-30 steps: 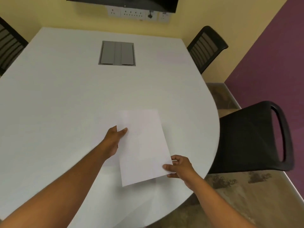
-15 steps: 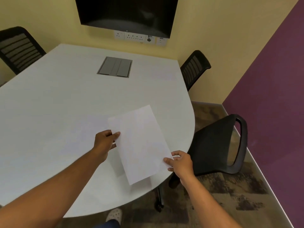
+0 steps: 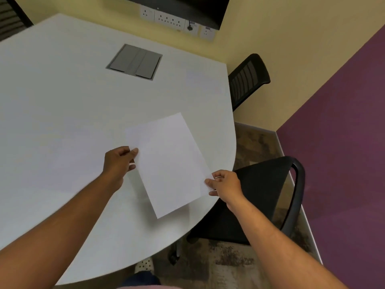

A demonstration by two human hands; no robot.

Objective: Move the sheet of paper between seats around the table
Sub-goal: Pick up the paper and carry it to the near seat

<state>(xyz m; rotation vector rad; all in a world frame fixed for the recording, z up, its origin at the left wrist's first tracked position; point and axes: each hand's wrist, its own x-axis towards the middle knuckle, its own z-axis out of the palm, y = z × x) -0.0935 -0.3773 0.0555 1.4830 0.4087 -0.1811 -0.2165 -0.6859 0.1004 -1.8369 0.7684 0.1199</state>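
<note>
1. Since half a second ago, your sheet of paper (image 3: 169, 163) has swung slightly clockwise, and the near chair (image 3: 264, 197) now sits closer at 4 o'clock.
2. Your left hand (image 3: 118, 162) grips the sheet's left edge, thumb on top.
3. Your right hand (image 3: 226, 183) pinches its right edge.
4. Both grips hold the paper just above the white counter (image 3: 62, 101), near its rounded edge.
5. At 12 o'clock, a grey hatch (image 3: 134, 61) sits flush in the counter; a second chair (image 3: 248, 77) stands at 2 o'clock.
</note>
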